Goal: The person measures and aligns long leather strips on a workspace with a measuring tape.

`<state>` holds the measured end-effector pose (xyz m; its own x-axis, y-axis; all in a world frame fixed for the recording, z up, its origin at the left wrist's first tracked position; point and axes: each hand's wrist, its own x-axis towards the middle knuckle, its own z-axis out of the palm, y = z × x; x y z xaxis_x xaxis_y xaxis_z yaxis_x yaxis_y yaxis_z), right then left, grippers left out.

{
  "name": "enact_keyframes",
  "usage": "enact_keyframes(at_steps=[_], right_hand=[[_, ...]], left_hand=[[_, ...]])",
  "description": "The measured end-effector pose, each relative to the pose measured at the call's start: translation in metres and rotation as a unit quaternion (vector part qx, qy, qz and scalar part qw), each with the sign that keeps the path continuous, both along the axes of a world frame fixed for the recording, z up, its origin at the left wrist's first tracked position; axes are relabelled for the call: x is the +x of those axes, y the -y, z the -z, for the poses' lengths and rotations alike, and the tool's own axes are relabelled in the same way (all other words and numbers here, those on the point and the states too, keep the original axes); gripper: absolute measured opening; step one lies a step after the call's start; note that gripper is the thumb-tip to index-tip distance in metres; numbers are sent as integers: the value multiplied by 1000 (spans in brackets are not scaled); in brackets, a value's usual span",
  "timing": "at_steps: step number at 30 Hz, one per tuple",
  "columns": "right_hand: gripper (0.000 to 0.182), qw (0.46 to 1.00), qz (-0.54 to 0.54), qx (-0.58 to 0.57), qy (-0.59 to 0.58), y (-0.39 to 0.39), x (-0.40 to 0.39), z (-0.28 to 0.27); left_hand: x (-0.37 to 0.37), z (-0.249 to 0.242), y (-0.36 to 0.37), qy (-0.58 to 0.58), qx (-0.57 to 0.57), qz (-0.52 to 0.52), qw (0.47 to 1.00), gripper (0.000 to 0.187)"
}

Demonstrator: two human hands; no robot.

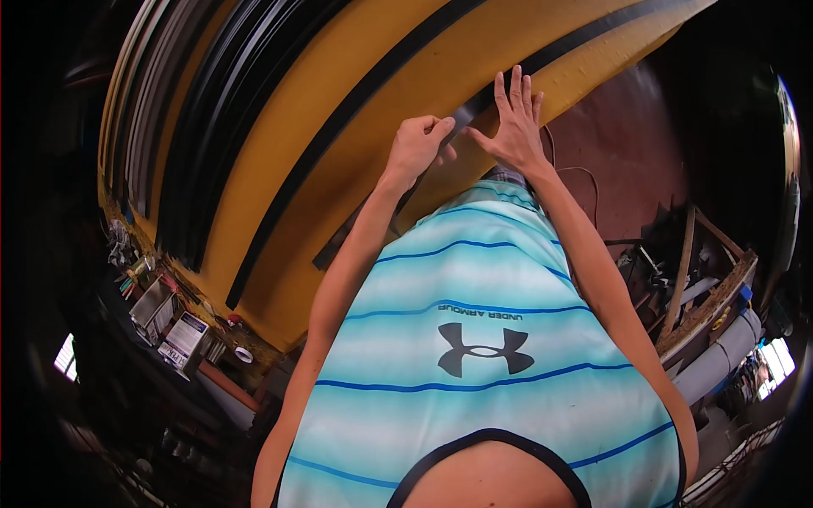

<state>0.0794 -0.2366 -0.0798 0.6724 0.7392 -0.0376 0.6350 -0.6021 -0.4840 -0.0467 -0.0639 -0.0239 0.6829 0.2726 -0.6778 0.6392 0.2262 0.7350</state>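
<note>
A long black strip [584,46] lies near the front edge of a yellow-topped table [406,76], running from upper right down past my body. My left hand [419,148] is closed on this strip, thumb and fingers pinched at its edge, where the strip looks slightly lifted and shiny. Just to the right, my right hand [514,123] is open, fingers stretched along the strip and thumb apart. A second black strip [356,102] lies farther across the table, roughly parallel. The strip's lower end shows partly behind my left forearm.
Several more black strips [229,102] and grey strips [152,93] lie side by side on the table's far part. A labelled box [184,339] stands among clutter at lower left. At right are a wooden frame [707,305], a grey cylinder [720,347] and a thin cord [595,190].
</note>
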Motion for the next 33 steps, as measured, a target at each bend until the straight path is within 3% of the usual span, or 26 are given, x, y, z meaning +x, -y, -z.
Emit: enact_keyframes(at_steps=[8, 9, 10, 12, 17, 19, 23, 26, 33], right_hand=[[113, 999, 48, -9, 16, -13, -9, 13], [113, 999, 49, -5, 15, -14, -9, 14], [113, 999, 50, 4, 20, -14, -10, 15], [114, 998, 49, 15, 25, -15, -10, 17], [119, 998, 44, 6, 33, -16, -9, 19], [119, 998, 45, -1, 37, -17, -9, 19], [120, 998, 50, 6, 38, -16, -8, 22], [122, 998, 53, 37, 17, -14, -6, 25], [124, 994, 96, 10, 48, -18, -8, 19]], left_hand=[[-18, -17, -10, -28, -64, 17, 997, 29], [-23, -15, -14, -47, 18, 88, 995, 31], [-30, -15, -19, -48, 21, 88, 995, 31], [-41, -18, -23, -71, 198, 237, 948, 33], [-41, -37, -25, -95, 232, 213, 944, 35], [-35, -54, -28, -93, 89, 129, 983, 39], [-26, -40, -21, -51, 161, 160, 973, 41], [-15, -35, -19, -77, 120, 203, 969, 39], [18, -44, -11, 23, -6, 135, 991, 35]])
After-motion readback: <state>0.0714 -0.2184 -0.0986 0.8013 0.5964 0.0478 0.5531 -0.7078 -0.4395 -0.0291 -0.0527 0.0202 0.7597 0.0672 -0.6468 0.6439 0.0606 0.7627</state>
